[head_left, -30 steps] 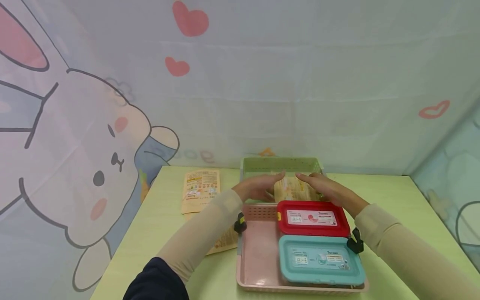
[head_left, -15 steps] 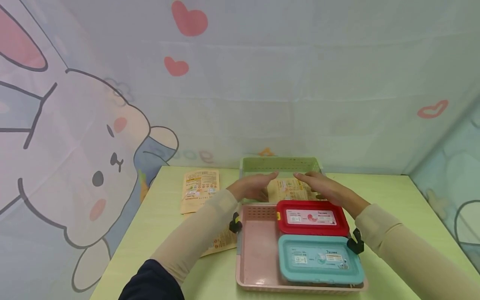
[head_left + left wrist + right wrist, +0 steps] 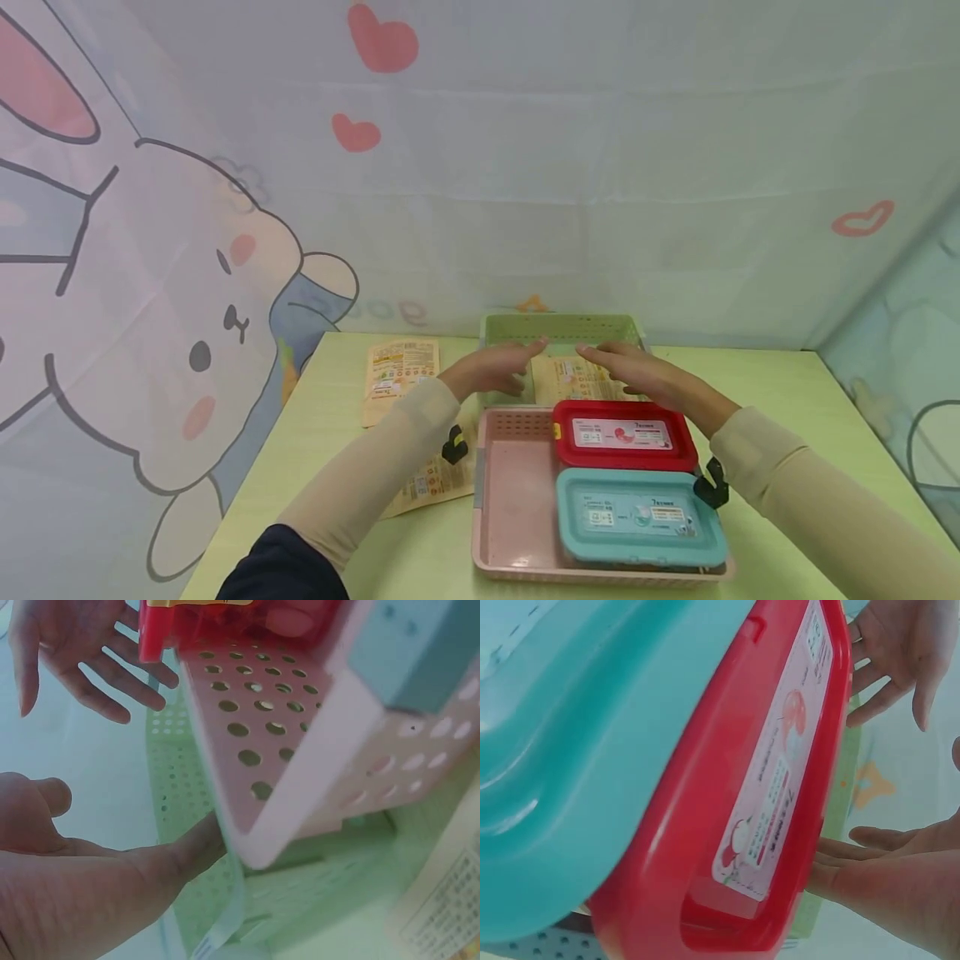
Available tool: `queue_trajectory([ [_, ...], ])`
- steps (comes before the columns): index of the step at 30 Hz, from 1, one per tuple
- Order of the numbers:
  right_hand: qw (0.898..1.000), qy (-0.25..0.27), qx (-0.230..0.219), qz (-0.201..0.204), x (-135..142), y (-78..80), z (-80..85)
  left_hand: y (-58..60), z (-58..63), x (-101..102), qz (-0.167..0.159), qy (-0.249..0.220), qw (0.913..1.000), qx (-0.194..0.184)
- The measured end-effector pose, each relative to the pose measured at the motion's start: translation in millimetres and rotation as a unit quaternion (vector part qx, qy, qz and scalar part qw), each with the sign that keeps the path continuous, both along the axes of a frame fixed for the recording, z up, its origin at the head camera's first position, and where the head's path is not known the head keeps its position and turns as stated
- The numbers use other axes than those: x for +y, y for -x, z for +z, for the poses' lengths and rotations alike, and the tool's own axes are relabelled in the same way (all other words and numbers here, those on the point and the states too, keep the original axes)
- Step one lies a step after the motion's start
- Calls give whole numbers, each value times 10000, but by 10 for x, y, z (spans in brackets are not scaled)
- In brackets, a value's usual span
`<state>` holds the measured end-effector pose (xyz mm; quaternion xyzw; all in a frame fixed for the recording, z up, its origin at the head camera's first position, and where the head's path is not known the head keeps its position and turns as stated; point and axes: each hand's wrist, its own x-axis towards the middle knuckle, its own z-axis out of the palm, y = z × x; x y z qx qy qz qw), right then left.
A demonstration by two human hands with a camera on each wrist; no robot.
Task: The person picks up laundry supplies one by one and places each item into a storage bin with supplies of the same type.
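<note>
A person's left hand (image 3: 491,369) and right hand (image 3: 645,372) face each other at a green basket (image 3: 570,322), where the head view alone clearly shows a printed packet (image 3: 577,379) lying between them. The left wrist view reveals the right hand's fingers spread apart; the right wrist view shows the left hand's fanned likewise. Whether either touches the packet cannot be told. Nearer the person, a pink basket (image 3: 517,492) holds a red-lidded box (image 3: 626,435) and a turquoise-lidded box (image 3: 641,517).
</note>
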<state>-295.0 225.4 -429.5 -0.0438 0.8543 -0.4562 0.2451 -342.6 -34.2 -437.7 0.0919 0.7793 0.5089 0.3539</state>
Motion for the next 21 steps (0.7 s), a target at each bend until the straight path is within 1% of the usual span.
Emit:
queue_trajectory([
  [4,9999,-134,37,17,-8,3,14,-12,24,-51,-88,13,9998,155],
  [13,9988,-412,242,75,-52,-18,62,-55,70,-115,-60,-42,9999,142],
  [21,9974,-503,498,143,-104,-18,66,-92,104,-219,-251,-71,9992,307],
])
